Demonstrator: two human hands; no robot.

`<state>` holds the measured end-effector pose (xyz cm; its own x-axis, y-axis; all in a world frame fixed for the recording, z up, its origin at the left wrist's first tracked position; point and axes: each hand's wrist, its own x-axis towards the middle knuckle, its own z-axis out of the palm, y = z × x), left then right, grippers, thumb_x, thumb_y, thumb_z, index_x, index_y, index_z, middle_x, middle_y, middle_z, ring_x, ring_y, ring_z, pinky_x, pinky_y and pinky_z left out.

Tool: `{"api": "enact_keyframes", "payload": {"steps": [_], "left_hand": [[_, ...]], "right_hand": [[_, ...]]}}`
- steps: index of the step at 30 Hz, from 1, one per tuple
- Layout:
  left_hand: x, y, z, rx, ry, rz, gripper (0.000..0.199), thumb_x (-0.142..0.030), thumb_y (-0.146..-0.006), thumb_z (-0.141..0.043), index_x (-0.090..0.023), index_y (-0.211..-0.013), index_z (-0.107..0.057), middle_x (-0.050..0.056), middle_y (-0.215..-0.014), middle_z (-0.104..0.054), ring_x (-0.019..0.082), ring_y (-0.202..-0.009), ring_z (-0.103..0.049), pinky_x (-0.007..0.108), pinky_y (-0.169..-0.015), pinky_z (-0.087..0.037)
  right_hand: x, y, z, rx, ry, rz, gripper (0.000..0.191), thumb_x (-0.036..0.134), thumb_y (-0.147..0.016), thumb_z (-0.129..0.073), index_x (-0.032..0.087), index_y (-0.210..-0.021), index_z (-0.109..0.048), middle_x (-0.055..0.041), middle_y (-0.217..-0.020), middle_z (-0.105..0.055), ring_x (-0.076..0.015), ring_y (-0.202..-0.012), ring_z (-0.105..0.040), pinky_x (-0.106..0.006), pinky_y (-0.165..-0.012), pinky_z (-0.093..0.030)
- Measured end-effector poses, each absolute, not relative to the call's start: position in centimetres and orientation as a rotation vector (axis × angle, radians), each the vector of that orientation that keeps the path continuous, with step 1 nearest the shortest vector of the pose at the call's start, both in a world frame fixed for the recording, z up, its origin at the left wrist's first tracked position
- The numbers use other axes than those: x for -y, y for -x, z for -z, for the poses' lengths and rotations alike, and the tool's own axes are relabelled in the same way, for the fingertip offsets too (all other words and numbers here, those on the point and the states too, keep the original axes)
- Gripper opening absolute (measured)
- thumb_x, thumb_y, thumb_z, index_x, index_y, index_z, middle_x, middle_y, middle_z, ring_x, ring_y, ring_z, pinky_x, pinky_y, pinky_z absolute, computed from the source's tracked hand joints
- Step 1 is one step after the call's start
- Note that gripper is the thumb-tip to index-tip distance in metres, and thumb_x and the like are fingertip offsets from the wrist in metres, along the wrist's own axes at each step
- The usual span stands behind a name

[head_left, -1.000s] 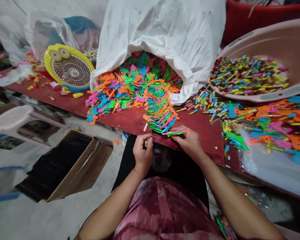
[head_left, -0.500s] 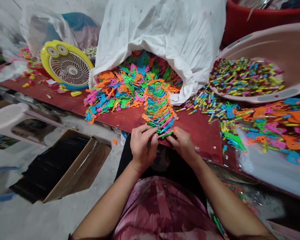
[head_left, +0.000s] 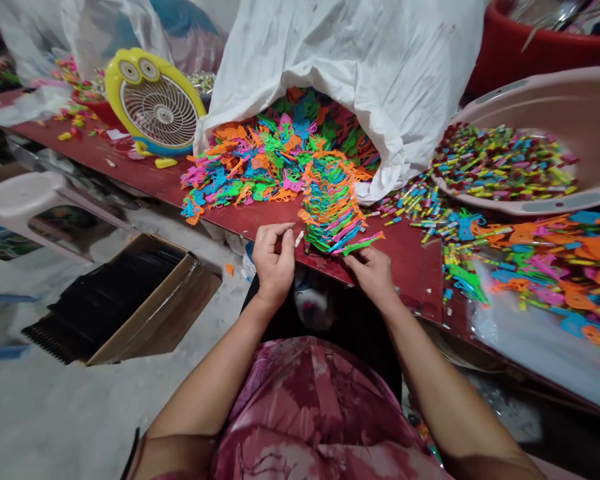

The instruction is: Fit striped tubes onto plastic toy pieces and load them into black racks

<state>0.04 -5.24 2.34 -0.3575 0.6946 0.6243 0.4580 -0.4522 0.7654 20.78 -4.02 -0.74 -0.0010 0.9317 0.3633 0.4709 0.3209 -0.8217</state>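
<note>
A neat row of overlapping plastic pieces (head_left: 333,200), in orange, green, blue and pink, runs from the loose heap (head_left: 250,163) toward the table's front edge. My left hand (head_left: 275,261), just left of the row's near end, is closed with a small white piece (head_left: 299,239) at its fingertips. At the row's near right corner, my right hand (head_left: 373,272) pinches the end of a green piece (head_left: 363,245). The heap spills out of a white sack (head_left: 350,47).
A yellow fan (head_left: 155,103) stands left of the sack. On the right, a pink basin (head_left: 593,127) holds small colourful sticks, with more plastic pieces (head_left: 570,267) in front. An open carton (head_left: 155,313) of black items sits on the floor at left, near a stool (head_left: 25,193).
My left hand has moved left, away from the row's near end, and the small white piece now shows in it. My right hand stays at the row's right corner. The view has shifted slightly.
</note>
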Motion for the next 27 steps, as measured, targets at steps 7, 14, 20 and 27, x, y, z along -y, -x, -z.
{"api": "enact_keyframes", "payload": {"steps": [7,14,20,27], "left_hand": [[5.8,0.5,-0.6,-1.547,-1.556,-1.841,0.013,-0.023,-0.091,-0.058,-0.019,-0.094,-0.070,0.003,-0.088,-0.066,0.014,-0.085,-0.060,0.028,-0.081,-0.047],[5.8,0.8,-0.5,-1.558,-1.526,-1.827,0.013,-0.024,-0.091,-0.058,-0.020,-0.094,-0.070,0.003,-0.088,-0.065,0.015,-0.086,-0.061,0.029,-0.081,-0.048],[5.6,0.6,-0.2,-1.575,-1.526,-1.790,0.015,-0.026,-0.091,-0.057,-0.020,-0.094,-0.070,0.003,-0.088,-0.066,0.014,-0.086,-0.061,0.028,-0.079,-0.049],[5.4,-0.1,2.1,-1.588,-1.687,-1.598,0.015,-0.024,-0.090,-0.057,-0.020,-0.095,-0.070,0.004,-0.087,-0.067,0.016,-0.083,-0.061,0.030,-0.078,-0.047]], "right_hand": [[4.3,-20.8,1.5,1.529,1.356,-0.644,0.021,0.034,-0.077,-0.064,0.017,-0.066,-0.069,-0.0013,-0.061,-0.064,-0.0166,-0.060,-0.057,-0.027,-0.059,-0.043],[4.5,-20.6,1.5,1.715,1.256,-0.501,0.016,0.030,-0.083,-0.062,0.020,-0.088,-0.074,-0.0017,-0.079,-0.071,-0.0175,-0.074,-0.063,-0.029,-0.072,-0.047],[4.5,-20.5,1.4,1.676,1.281,-0.523,0.016,0.030,-0.082,-0.063,0.019,-0.084,-0.074,-0.0019,-0.076,-0.070,-0.0169,-0.069,-0.062,-0.029,-0.069,-0.047],[4.6,-20.4,1.2,1.585,1.386,-0.467,0.020,0.032,-0.079,-0.063,0.018,-0.066,-0.068,-0.0017,-0.066,-0.064,-0.0167,-0.063,-0.057,-0.028,-0.064,-0.045]]}}
